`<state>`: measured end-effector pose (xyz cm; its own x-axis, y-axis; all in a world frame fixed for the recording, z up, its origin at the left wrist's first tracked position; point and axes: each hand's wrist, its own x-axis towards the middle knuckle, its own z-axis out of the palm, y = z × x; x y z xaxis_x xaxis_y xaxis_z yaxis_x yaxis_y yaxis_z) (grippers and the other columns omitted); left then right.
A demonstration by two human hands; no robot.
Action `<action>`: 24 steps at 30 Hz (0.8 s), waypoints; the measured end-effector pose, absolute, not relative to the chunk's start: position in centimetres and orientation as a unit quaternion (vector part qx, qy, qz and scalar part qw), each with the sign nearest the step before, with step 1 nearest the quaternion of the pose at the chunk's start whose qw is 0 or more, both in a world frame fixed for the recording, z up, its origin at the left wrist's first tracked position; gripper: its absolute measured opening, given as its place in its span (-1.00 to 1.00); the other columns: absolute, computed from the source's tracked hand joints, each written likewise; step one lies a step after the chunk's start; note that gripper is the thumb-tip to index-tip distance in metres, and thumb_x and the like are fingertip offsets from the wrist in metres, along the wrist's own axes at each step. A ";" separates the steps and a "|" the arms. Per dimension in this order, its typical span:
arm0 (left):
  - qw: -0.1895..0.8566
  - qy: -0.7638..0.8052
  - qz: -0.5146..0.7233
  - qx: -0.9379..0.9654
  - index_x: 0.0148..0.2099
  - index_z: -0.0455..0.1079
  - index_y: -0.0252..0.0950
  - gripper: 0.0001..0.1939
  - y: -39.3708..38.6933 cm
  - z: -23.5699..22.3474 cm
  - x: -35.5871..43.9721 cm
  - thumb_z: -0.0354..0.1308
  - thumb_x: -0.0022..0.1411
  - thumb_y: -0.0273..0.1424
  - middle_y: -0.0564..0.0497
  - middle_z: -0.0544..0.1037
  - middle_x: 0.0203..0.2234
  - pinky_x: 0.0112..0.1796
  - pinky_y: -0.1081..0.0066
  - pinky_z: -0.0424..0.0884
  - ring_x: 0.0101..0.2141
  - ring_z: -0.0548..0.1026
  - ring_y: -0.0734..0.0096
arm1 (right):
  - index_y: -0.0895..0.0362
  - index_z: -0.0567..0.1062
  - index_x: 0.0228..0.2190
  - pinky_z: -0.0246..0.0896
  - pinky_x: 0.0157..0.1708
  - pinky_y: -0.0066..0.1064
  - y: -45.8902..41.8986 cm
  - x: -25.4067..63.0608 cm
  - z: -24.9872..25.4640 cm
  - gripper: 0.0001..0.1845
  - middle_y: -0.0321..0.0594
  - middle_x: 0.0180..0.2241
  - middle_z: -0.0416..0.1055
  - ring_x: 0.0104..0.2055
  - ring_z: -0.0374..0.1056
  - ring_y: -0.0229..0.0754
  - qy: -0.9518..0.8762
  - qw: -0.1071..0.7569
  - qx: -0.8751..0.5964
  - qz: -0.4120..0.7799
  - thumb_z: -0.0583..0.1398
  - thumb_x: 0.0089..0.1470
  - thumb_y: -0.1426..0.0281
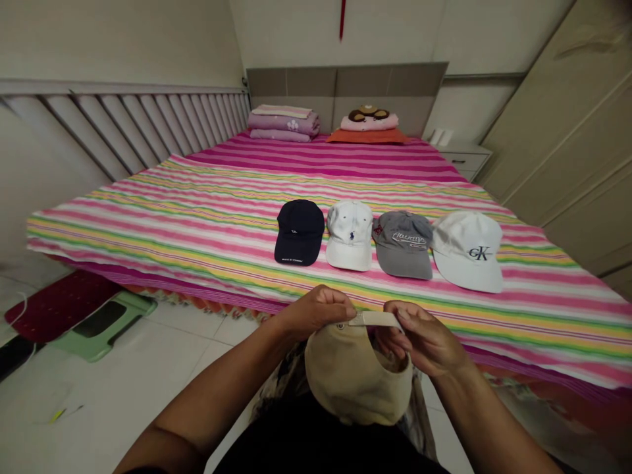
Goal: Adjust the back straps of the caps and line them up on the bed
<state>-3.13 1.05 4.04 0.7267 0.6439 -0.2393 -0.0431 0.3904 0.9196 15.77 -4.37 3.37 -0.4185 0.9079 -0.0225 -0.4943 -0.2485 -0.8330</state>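
I hold a beige cap point(353, 375) in front of my body, its back strap point(376, 319) stretched between both hands. My left hand point(318, 309) is closed, pinching the strap's left end at the cap's rim. My right hand point(419, 336) is closed on the strap's right end. On the striped bed point(197, 217) ahead lies a row of caps: a navy cap point(299, 232), a white cap point(349, 235), a grey cap point(403, 243) and a white cap with black letters point(469, 249).
Folded purple bedding point(283, 123) and a pillow stack point(368, 126) lie at the headboard. A nightstand point(464, 158) and wardrobe doors point(567, 131) stand on the right. On the floor to the left are a green stool point(101, 324) and a dark red mat point(54, 304).
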 end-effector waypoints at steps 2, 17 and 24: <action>0.788 0.293 0.218 0.496 -0.52 0.34 -0.41 -0.73 1.1 3.8 -3.1 0.23 -0.11 -0.27 0.14 0.29 -0.73 -0.66 0.59 0.03 -0.72 0.15 0.70 | 0.17 0.33 -0.61 -0.02 -0.64 -0.48 -4.3 15.7 3.4 -0.74 -0.44 -0.80 0.10 -0.75 0.08 -0.37 -0.394 0.469 -0.259 0.747 0.20 -0.06 0.28; 0.844 0.228 0.266 0.407 -0.37 0.44 -0.45 -0.62 2.0 -0.7 -8.1 0.35 -0.28 -0.32 -0.02 0.50 -0.54 -0.40 0.53 0.29 -0.51 0.42 0.50 | 0.19 0.40 -0.59 0.04 -0.66 -0.55 -0.8 16.0 3.0 -0.84 -0.35 -0.70 0.28 -0.69 0.14 -0.39 -0.336 0.460 -0.249 0.783 0.25 -0.14 0.37; 0.802 0.290 0.474 0.217 -0.44 0.40 -0.36 -0.80 2.4 0.9 -8.0 0.26 -0.15 -0.35 0.02 0.48 -0.64 -0.41 0.40 0.37 -0.54 0.46 0.36 | 0.19 0.47 -0.47 0.23 -0.43 -0.36 -0.2 16.1 -0.1 -0.56 -0.27 -0.65 0.40 -0.57 0.35 -0.20 -0.358 0.377 -0.278 0.808 0.19 -0.16 0.03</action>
<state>-7.98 2.36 0.90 0.3818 0.8868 -0.2603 -0.6349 0.4563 0.6234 16.09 -0.21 -0.14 -0.5617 0.8075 -0.1801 -0.4098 -0.4607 -0.7873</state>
